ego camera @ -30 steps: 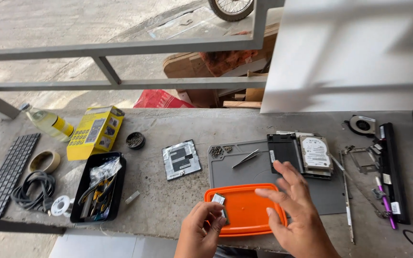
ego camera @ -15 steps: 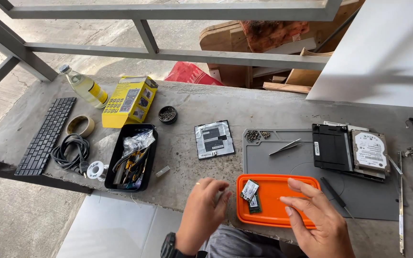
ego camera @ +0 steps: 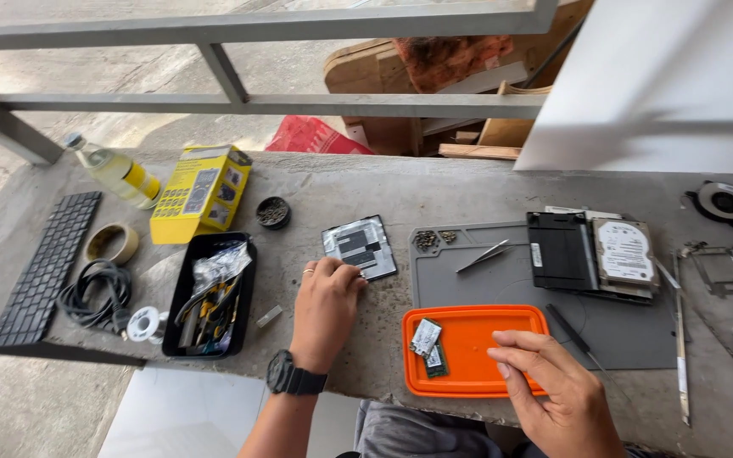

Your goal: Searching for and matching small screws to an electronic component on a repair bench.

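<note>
**Two hands at the orange tray**

Two small circuit cards (ego camera: pixel 428 346) lie in the left end of the orange tray (ego camera: pixel 502 383), one pale-labelled, one green. Left of the tray, a black square part (ego camera: pixel 360 247) carries a grey label; further left stands a yellow box (ego camera: pixel 201 192) with dark printed panels. Behind the tray to the right, a hard drive (ego camera: pixel 625 254) shows a white label. The left hand (ego camera: pixel 326 312), palm down, fingers loosely curled, touches the square part's near edge and holds nothing. The right hand (ego camera: pixel 557 394) hovers over the tray's right end, fingers bent, empty.

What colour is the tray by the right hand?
Orange: the tray shows best in the head view.
</note>
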